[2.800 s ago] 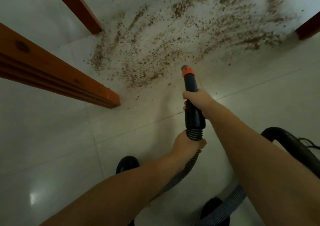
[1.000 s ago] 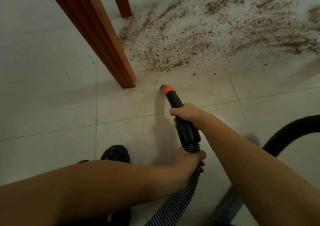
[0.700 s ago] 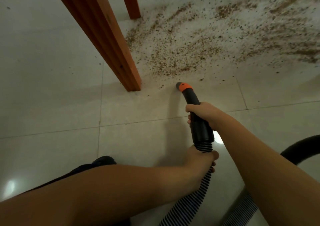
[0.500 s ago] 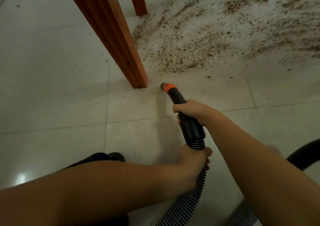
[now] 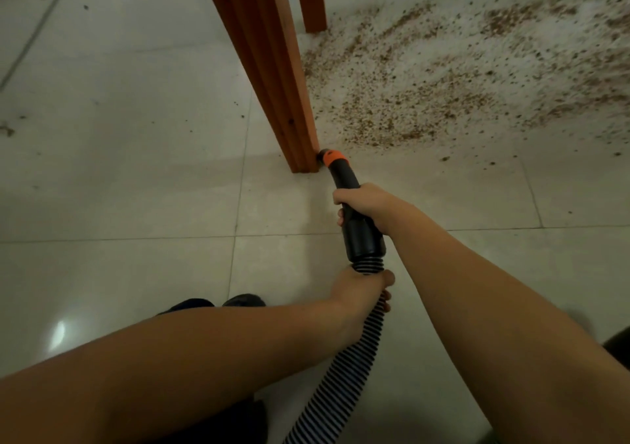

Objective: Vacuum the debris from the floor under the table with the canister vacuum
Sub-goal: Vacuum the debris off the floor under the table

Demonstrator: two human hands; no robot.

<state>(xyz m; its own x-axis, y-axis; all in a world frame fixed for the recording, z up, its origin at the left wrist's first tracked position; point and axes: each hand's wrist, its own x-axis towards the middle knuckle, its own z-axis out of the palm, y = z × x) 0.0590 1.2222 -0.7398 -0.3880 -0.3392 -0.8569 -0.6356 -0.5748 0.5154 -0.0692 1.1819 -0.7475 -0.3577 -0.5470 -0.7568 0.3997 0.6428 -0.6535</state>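
Right hand [image 5: 366, 205], frame centre: wrapped round black vacuum nozzle [image 5: 354, 211]. Left hand [image 5: 359, 290], just below: gripping ribbed hose [image 5: 341, 375] at nozzle joint. Orange nozzle tip [image 5: 332, 158] at foot of nearer table leg [image 5: 269, 61]. Debris [image 5: 426, 95] spread across upper right floor [image 5: 119, 170], beyond tip.

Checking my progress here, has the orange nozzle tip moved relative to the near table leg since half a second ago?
Yes. The orange nozzle tip has closed in leftward on the near table leg and now sits right at its foot.

Orange-tipped nozzle [image 5: 332, 158] beside brown debris [image 5: 426, 95].
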